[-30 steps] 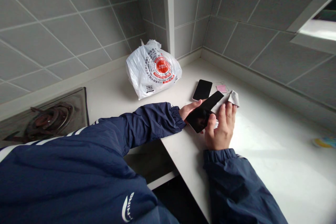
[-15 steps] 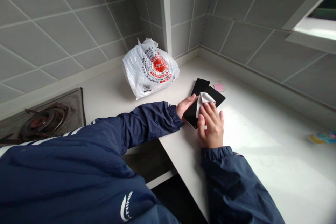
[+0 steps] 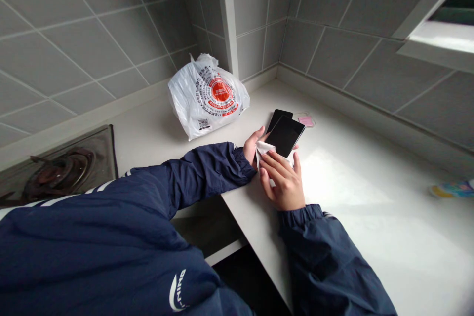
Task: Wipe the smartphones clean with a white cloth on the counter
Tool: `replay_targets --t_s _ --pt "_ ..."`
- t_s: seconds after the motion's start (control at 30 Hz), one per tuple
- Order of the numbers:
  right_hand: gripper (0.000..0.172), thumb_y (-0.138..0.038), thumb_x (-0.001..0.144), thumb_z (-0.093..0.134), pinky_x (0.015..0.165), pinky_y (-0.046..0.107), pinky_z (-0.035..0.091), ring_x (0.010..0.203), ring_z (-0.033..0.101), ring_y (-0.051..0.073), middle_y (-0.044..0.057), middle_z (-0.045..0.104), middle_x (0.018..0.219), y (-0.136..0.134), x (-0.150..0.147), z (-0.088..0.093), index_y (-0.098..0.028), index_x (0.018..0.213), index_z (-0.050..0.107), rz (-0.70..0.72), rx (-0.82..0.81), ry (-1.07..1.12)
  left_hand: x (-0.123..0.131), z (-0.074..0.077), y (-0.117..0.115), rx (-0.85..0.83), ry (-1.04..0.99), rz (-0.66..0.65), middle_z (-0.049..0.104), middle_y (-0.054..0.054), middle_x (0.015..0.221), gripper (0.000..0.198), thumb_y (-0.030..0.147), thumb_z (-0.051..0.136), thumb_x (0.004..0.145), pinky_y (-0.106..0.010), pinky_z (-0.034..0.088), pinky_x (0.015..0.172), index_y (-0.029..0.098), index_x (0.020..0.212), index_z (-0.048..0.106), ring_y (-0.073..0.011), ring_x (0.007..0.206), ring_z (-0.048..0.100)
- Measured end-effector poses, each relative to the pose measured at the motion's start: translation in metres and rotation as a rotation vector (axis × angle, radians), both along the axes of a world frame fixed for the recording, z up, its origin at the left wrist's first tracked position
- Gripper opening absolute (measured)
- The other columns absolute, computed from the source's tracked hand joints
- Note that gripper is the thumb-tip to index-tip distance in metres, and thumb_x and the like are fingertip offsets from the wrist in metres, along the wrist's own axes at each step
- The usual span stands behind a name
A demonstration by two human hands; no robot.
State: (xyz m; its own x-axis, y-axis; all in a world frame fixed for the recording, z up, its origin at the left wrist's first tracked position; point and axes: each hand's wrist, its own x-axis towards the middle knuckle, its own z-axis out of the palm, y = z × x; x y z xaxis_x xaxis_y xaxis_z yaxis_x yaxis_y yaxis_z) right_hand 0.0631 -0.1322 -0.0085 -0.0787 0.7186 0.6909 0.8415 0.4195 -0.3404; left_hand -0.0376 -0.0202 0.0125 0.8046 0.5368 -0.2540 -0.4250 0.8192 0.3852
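My left hand (image 3: 252,145) holds a black smartphone (image 3: 285,134) by its lower left side, tilted up off the counter. My right hand (image 3: 282,181) pinches a white cleaning cloth (image 3: 264,150) against the phone's lower edge, and its fingers hide part of the cloth. Just behind the held phone, a second black smartphone (image 3: 279,117) lies flat on the white counter (image 3: 351,168), partly hidden by it. A small pink card (image 3: 305,121) lies close by on the right.
A white plastic bag with a red printed logo (image 3: 206,98) stands on the counter at the left of my hands. A gas burner (image 3: 61,177) sits further left, and a colourful object (image 3: 452,189) lies at the right edge. Grey tiled walls rise behind the counter.
The cloth has moved from the phone's face to its lower edge. My left hand has lifted and turned the phone, which now stands more upright over the second phone.
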Motion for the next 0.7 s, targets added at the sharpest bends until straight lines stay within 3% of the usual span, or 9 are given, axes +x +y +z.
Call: replay_targets --t_s 0.13,0.3,0.47,0.6,0.7 --pt "0.019 -0.021 0.093 0.062 0.128 0.05 0.018 0.125 0.066 0.021 0.003 0.076 0.122 0.002 -0.001 -0.001 -0.024 0.108 0.074 -0.033 0.008 -0.009 -0.002 0.001 0.004 -0.074 -0.03 -0.145 0.066 -0.012 0.063 0.083 0.07 0.024 0.096 -0.034 0.054 0.063 0.004 0.11 0.072 -0.0239 0.061 0.067" --pt "0.022 -0.022 0.093 0.06 0.128 0.051 0.019 0.128 0.063 0.022 0.004 0.074 0.126 0.001 -0.001 0.001 -0.024 0.111 0.073 -0.044 -0.007 -0.037 -0.005 0.0 0.004 -0.166 0.015 -0.152 0.064 -0.011 0.061 0.086 0.076 0.03 0.092 -0.028 0.05 0.053 0.003 0.109 0.072 -0.0204 0.054 0.064" --pt "0.029 -0.027 0.094 0.058 0.128 0.053 0.014 0.132 0.06 0.025 0.007 0.07 0.132 -0.001 -0.003 0.003 -0.022 0.12 0.07 0.007 -0.045 -0.067 -0.007 -0.003 0.004 -0.076 -0.039 -0.144 0.07 -0.016 0.071 0.091 0.079 0.025 0.091 -0.035 0.056 0.067 0.004 0.108 0.073 -0.0257 0.068 0.07" --pt "0.04 -0.032 0.097 0.055 0.127 0.057 0.003 0.141 0.051 0.027 0.01 0.061 0.144 -0.001 -0.008 0.003 -0.021 0.134 0.063 0.017 -0.133 -0.134 -0.008 0.003 0.002 -0.033 -0.029 -0.215 0.073 -0.024 0.098 0.106 0.087 0.012 0.086 -0.046 0.056 0.085 0.003 0.113 0.072 -0.0331 0.095 0.073" --pt "0.047 -0.037 0.098 0.054 0.126 0.059 -0.001 0.145 0.045 0.027 0.011 0.054 0.152 0.0 -0.012 0.002 -0.02 0.143 0.055 -0.017 -0.168 -0.165 -0.008 0.006 -0.001 -0.025 -0.028 -0.196 0.071 -0.026 0.109 0.104 0.086 0.014 0.088 -0.051 0.054 0.09 0.003 0.112 0.071 -0.0355 0.101 0.072"
